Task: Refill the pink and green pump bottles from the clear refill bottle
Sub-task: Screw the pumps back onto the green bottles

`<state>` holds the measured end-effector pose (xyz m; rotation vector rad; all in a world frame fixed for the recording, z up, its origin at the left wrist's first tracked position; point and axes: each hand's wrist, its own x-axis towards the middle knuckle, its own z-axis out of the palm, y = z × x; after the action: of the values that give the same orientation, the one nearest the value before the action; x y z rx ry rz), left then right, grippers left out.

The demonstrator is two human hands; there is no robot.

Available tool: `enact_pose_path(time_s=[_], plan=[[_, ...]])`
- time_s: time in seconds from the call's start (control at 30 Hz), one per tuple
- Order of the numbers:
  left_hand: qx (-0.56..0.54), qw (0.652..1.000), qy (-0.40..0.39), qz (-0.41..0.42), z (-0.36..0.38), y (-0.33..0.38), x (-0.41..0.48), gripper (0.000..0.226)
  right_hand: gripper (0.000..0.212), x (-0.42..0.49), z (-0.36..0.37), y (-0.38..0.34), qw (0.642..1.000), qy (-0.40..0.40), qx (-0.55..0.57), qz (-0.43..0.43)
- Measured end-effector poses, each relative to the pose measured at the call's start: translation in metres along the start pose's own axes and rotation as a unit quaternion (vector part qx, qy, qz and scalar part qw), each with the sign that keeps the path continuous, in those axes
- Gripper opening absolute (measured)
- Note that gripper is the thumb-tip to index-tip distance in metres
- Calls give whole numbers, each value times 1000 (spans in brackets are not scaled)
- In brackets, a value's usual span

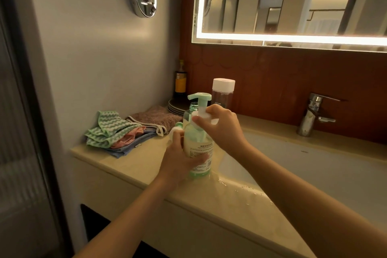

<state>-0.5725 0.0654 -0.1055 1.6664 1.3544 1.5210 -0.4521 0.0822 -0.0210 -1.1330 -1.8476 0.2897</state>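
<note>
Hands: left hand [180, 159] gripped the green pump bottle [200, 148], upright on the wet counter [125, 159]; right hand [222, 125] pinched its white collar [198, 114]. Judgement: turn collar squarely, base planted against slipping. Clear refill bottle [223, 94] stood capped just behind.

Bare left hand [180, 158] and right hand [222, 126], forearms uncovered

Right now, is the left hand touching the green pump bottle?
Touching. The head view shows the left hand wrapped round the green pump bottle, fingers curled across its front.
</note>
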Motion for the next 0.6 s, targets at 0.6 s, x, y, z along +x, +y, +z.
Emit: enact_pose_path(time_s=[0.6], plan=[[-77, 979, -184, -52, -11, 21, 17, 56, 30, -18, -9, 20, 985, -41, 165, 16]])
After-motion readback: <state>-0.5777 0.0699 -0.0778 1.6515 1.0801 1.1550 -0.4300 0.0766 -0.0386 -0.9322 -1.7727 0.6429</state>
